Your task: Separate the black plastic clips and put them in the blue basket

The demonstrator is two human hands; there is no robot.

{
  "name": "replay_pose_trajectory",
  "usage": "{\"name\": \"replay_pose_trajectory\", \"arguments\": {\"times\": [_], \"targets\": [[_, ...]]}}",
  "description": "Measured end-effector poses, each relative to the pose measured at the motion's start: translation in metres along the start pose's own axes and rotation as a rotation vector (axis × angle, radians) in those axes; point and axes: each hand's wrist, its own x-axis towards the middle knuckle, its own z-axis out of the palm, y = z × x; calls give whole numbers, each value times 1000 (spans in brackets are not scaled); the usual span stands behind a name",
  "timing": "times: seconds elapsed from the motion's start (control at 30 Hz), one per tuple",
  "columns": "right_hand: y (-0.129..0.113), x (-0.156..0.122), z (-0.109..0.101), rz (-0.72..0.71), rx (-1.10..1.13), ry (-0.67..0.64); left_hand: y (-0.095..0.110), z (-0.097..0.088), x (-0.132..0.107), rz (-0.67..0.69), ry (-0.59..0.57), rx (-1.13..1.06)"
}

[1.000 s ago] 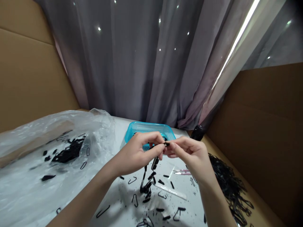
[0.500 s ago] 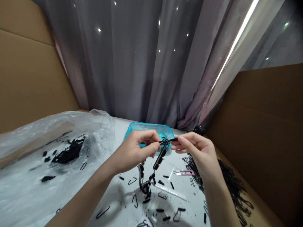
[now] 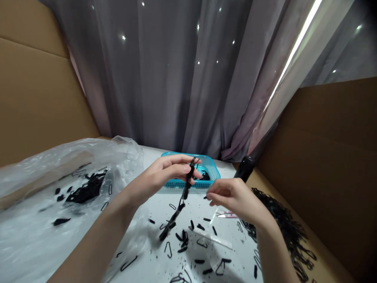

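Note:
My left hand (image 3: pixel 173 169) pinches the upper end of a dark, linked strip of black parts (image 3: pixel 176 212), which hangs slanting down over the white table. Its fingers are in front of a blue plastic basket (image 3: pixel 191 183) with black pieces inside. My right hand (image 3: pixel 229 194) is closed in a pinch, right of the strip and apart from it. At its fingertips shows the tip of a small black piece (image 3: pixel 205 197), mostly hidden by the fingers. Below both hands lie several short black pieces (image 3: pixel 199 261) and bent black loops (image 3: pixel 167 249).
Pink-handled snips (image 3: pixel 226 214) lie partly behind my right wrist. A pale flat strip (image 3: pixel 213 238) rests mid-table. On the right is a tangled black heap (image 3: pixel 279 220); a clear plastic bag (image 3: pixel 123 165) spreads on the left. Cardboard walls (image 3: pixel 330 165) flank the table before a grey curtain (image 3: pixel 165 78).
My hands have parted. My left hand has risen slightly with the strip, now hanging in one slanted line. My right hand has moved down and away from the strip.

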Motion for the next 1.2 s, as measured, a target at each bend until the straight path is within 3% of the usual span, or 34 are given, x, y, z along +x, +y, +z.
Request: {"name": "replay_pose_trajectory", "arguments": {"times": [0.17, 0.3, 0.4, 0.53, 0.6, 0.9, 1.2], "targets": [[22, 15, 26, 25, -40, -131, -3, -2, 1, -1, -24, 43], [26, 17, 30, 36, -22, -153, -5, -2, 2, -44, -20, 76], [12, 12, 24, 2, -6, -53, -7, -3, 3, -51, -32, 66], [-11, 7, 20, -62, 129, 264, -10, -1, 4, -56, -99, 40], [-17, 7, 23, -54, 247, 341, -12, 2, 5, -65, -107, 55], [-12, 17, 34, 19, 570, 348, -14, 9, 4, -62, -150, 137], [-10, 17, 28, 34, 700, 337, -10, 12, 3, -90, -97, 268]]}}
